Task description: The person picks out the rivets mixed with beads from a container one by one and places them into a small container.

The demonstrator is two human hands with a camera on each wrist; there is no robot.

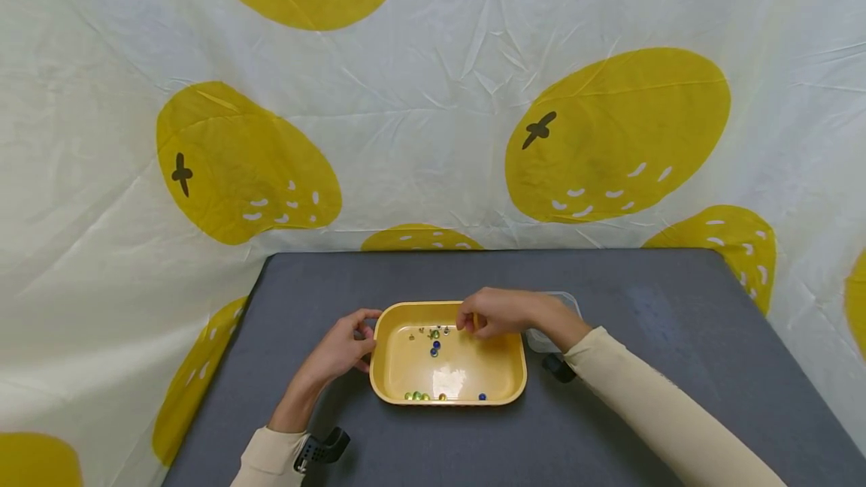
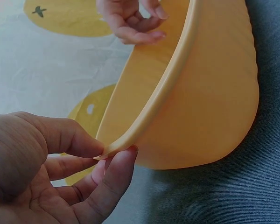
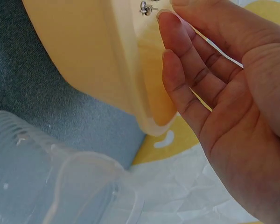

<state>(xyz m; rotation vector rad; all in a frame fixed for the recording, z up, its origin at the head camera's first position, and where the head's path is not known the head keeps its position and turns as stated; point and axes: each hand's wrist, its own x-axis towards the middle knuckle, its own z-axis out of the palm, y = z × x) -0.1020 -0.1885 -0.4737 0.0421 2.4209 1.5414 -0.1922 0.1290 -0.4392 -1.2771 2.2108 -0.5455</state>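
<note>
My left hand (image 1: 345,346) holds the left end of a yellow plastic tub (image 1: 452,305); in the left wrist view its fingers (image 2: 67,137) pinch the rim. Over the far right part of the tub is my right hand (image 1: 501,312), fingers bent downward and loosely parted, with nothing visible between them. In the right wrist view a small shiny metal piece (image 3: 146,8) lies close to a fingertip; the thumb's end is cut off by the frame. Blue marbles (image 1: 435,349) and several tiny metal pieces (image 1: 422,331) lie near the tub's middle.
Along the tub's near wall lie green marbles (image 1: 416,396), an orange one (image 1: 443,397) and a blue one (image 1: 482,397). A clear plastic container (image 1: 539,340) stands right of the tub, partly behind the right forearm. The dark grey table (image 1: 325,276) backs onto a lemon-print cloth (image 1: 419,171).
</note>
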